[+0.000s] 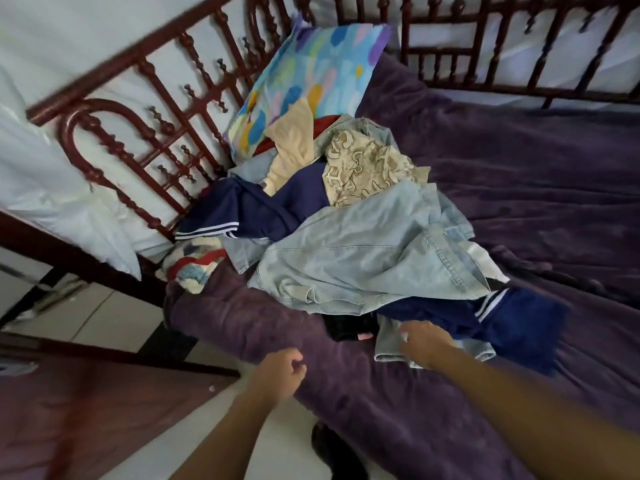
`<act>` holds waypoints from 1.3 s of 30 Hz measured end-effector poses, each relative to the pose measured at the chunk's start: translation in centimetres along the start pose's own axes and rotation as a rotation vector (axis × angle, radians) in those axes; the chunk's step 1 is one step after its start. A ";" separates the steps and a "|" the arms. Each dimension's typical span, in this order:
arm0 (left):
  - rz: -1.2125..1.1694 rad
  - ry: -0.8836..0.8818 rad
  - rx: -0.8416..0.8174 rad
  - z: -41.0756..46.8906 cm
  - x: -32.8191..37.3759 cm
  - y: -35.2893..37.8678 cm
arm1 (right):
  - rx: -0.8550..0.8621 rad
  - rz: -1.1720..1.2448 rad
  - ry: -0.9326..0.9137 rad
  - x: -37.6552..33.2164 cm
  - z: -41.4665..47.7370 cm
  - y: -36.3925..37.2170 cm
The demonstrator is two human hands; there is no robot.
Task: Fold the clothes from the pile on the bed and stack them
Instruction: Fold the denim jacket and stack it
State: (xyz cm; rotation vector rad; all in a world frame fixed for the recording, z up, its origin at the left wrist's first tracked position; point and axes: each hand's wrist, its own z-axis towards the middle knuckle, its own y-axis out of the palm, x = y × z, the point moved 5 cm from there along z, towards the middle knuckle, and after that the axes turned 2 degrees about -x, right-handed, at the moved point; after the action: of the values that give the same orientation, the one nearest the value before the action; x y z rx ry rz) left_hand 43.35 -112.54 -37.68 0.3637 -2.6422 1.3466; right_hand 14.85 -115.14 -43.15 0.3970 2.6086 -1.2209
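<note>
Head view, largest item to smallest:
- Bed [519,174], covered in purple, with a dark red metal frame [145,109] along its far sides.
- Pile [346,237] of unfolded clothes heaped at the head of the bed; pale denim on top, navy pieces beneath.
- Pillow [311,77], multicoloured, propped against the frame behind the pile.
- Right hand [426,344], palm down on a denim edge at the pile's near end; grip cannot be told.
- Left hand [284,372], loosely curled, empty, over the bed's near edge.
</note>
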 end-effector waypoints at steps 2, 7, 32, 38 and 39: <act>0.002 -0.035 -0.017 2.0 -3.3 -0.9 | -0.017 0.024 -0.012 -3.2 1.9 0.6; 0.056 -0.061 -0.064 10.5 -11.3 -3.4 | -0.079 0.047 -0.027 -11.5 7.5 2.5; 0.272 0.615 -0.025 33.5 -7.6 -11.6 | 0.129 1.008 0.425 -19.0 22.7 -0.7; -0.128 0.736 -0.193 27.0 6.6 -18.2 | 0.425 1.306 0.465 -10.1 12.2 -10.5; -0.138 0.758 -0.203 25.2 8.9 -19.2 | 0.441 1.311 0.405 -9.0 10.2 -12.2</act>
State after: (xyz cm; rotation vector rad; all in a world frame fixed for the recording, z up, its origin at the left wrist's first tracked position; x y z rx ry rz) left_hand 39.61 -145.19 -35.36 -0.0056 -2.0392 0.9111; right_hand 20.11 -131.85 -37.88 2.1247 1.5135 -1.1460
